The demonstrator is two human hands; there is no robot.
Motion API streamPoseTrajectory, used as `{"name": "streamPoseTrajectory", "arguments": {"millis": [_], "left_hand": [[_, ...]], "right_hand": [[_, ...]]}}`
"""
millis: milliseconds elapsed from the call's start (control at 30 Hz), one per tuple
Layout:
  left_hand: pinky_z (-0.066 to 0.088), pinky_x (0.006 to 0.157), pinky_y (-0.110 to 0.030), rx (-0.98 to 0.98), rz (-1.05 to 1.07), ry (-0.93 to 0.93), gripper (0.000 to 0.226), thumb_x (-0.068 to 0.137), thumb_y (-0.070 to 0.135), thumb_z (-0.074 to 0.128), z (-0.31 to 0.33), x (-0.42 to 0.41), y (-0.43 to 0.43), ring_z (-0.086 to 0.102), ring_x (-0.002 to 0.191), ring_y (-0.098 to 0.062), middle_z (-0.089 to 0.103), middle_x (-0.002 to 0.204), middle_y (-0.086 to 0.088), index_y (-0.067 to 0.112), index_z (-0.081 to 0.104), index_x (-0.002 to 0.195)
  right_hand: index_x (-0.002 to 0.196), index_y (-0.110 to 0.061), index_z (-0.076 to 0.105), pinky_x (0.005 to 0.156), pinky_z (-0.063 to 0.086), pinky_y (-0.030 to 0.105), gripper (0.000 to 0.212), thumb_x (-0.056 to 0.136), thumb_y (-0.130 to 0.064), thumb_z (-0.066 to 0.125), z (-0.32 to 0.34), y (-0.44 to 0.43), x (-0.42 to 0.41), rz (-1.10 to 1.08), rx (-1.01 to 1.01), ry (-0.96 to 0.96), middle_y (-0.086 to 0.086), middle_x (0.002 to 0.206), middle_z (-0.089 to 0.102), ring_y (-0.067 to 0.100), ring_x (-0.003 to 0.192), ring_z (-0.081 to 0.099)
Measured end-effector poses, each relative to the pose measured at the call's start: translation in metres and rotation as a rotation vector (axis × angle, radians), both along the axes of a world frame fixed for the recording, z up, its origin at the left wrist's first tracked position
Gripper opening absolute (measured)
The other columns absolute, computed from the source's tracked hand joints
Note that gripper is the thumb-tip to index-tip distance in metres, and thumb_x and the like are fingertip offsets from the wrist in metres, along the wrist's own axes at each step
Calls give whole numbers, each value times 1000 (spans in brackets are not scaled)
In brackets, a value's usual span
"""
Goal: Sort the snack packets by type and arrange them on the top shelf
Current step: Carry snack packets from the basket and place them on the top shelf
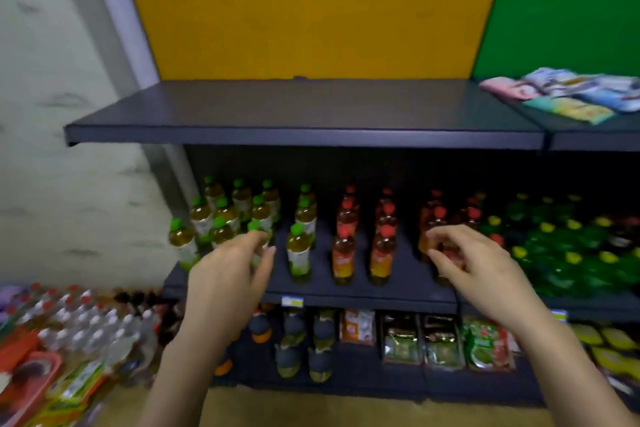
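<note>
Several snack packets [568, 94] lie in a loose heap at the far right of the dark top shelf [304, 114]: a pink one, blue-and-white ones and a green-yellow one in front. The long left stretch of that shelf is bare. My left hand [235, 274] and my right hand [474, 263] hover well below the top shelf, in front of the bottle shelf. Both have loosely curled fingers and hold nothing. The image is blurred.
Green-capped and red-capped drink bottles [301, 239] stand in rows on the middle shelf, with green bottles [568, 253] to the right. The bottom shelf holds packets [443, 340] and dark bottles. Packs of water bottles [83, 326] and red tubs sit on the floor at left.
</note>
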State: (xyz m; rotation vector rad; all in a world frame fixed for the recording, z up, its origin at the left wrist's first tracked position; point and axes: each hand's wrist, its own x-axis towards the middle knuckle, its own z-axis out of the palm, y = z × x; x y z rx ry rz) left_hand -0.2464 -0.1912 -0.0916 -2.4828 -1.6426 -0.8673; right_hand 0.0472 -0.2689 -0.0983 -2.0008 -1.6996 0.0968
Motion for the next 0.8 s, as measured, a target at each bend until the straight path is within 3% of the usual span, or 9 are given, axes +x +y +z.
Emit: {"name": "streamPoseTrajectory", "arguments": {"millis": [100, 233, 367, 500, 633, 733, 800], "left_hand": [[45, 47, -26, 46, -110, 36, 24, 85, 38, 51, 12, 58, 10, 67, 65, -15, 67, 71, 7, 20, 67, 88], [44, 58, -24, 45, -198, -12, 14, 87, 31, 60, 18, 140, 16, 67, 78, -15, 69, 81, 9, 22, 67, 94], [44, 64, -26, 68, -240, -101, 17, 88, 34, 57, 22, 224, 24, 66, 87, -14, 68, 88, 11, 25, 65, 100], [37, 60, -22, 100, -232, -161, 14, 88, 32, 57, 31, 296, 38, 65, 80, -13, 67, 85, 13, 26, 66, 97], [40, 60, -26, 132, -213, -192, 10, 87, 30, 58, 53, 355, 63, 65, 80, -19, 67, 82, 10, 24, 65, 91], [45, 68, -31, 49, -234, -230, 15, 89, 33, 54, 70, 393, 89, 63, 88, -21, 68, 89, 7, 23, 64, 94], [46, 74, -32, -60, -248, -262, 16, 89, 33, 54, 78, 417, 110, 62, 90, -22, 68, 90, 5, 22, 65, 95]], "right_hand": [[112, -26, 60, 84, 50, 39, 24, 88, -29, 58, 10, -24, 56, -124, 39, -5, -7, 110, 62, 17, 105, 60], [112, -23, 61, 82, 49, 33, 25, 89, -30, 57, 18, -42, 130, -218, 46, -13, -8, 107, 62, 14, 102, 59], [107, -22, 64, 80, 46, 27, 20, 87, -26, 60, 30, -35, 205, -235, 54, -44, -12, 98, 61, 13, 99, 62], [107, -25, 63, 85, 50, 35, 21, 86, -28, 60, 53, -10, 273, -211, 93, -73, -10, 103, 64, 12, 101, 61], [111, -23, 62, 91, 48, 38, 24, 88, -31, 57, 82, 30, 328, -213, 148, -54, -5, 112, 65, 16, 107, 60], [112, -21, 62, 91, 48, 41, 30, 89, -38, 54, 98, 72, 355, -225, 137, -46, 0, 115, 65, 22, 109, 59], [106, -18, 64, 83, 48, 38, 35, 88, -45, 52, 101, 103, 366, -238, 67, -62, 4, 109, 65, 25, 106, 59]]}}
